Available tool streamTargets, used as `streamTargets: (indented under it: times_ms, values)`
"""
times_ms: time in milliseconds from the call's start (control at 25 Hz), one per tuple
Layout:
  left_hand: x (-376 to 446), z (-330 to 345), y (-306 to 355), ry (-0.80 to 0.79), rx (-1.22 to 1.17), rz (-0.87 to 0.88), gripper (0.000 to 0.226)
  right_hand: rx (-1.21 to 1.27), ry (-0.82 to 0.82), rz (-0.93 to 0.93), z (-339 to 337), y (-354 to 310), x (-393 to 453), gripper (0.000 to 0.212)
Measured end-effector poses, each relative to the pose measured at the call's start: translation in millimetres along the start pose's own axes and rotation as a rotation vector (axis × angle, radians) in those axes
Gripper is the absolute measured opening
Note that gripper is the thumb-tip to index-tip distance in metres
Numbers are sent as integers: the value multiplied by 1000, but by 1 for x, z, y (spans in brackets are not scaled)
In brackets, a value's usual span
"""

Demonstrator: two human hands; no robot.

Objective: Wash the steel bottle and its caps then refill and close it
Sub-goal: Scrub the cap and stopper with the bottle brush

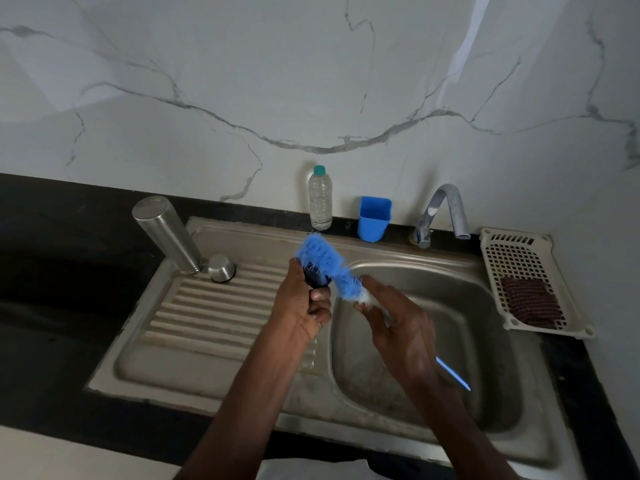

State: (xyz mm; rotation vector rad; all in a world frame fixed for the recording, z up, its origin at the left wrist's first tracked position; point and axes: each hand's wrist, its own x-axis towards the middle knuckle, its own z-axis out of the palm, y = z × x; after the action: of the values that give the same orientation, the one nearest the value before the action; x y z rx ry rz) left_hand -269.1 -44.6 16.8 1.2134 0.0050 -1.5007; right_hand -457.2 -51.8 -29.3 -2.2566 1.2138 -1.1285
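The steel bottle (166,233) stands upside down at the far left corner of the sink's ribbed draining board (207,317). A steel cap (221,267) sits next to its mouth. My left hand (304,306) grips a small dark cap (317,277), mostly hidden by the fingers. My right hand (398,327) holds a blue bottle brush (329,268) by its handle; the handle's blue end (452,372) sticks out below the wrist. The bristles press against the dark cap, above the edge of the basin.
The steel sink basin (485,341) lies under my right hand, with the tap (446,213) behind it. A clear plastic water bottle (320,199) and a blue cup (374,218) stand at the back wall. A white basket (512,258) with a dark scrubber (533,301) sits at right.
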Motion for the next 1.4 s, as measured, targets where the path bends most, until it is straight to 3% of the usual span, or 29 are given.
streamTargets:
  times_ms: [120, 240, 400, 480, 560, 760, 880, 1000, 1120, 1320, 1400]
  values:
    - [2, -4, 15, -27, -67, 44, 40, 29, -6, 26, -1, 9, -7, 50]
    - [0, -1, 27, -9, -14, 92, 35, 180, -40, 265, 0, 15, -17, 42]
    - [-6, 16, 10, -71, 91, 278, 43, 910, -205, 827, -2, -24, 12, 18]
    - [-4, 22, 1, -51, 240, 390, 44, 1067, -295, 1005, -11, -28, 22, 19]
    - [2, 17, 1, -27, 289, 409, 45, 1041, -407, 1010, -20, -20, 25, 24]
    - [7, -1, -1, -139, 311, 207, 47, 1143, -506, 1010, -29, -1, 17, 31]
    - [10, -4, 4, -56, 491, 298, 43, 916, -406, 950, -32, -9, 18, 25]
    - [13, -10, 6, 78, 653, 411, 39, 469, -304, 718, -36, -24, 27, 16]
    - [12, -13, 6, 129, 571, 399, 31, 20, -298, 457, -37, -36, 23, 34]
    - [8, -7, -3, 204, 547, 445, 31, -173, -195, 285, -31, -59, 27, 41]
    - [8, -11, 3, 198, 375, 351, 34, -226, -202, 202, -31, -67, 27, 42]
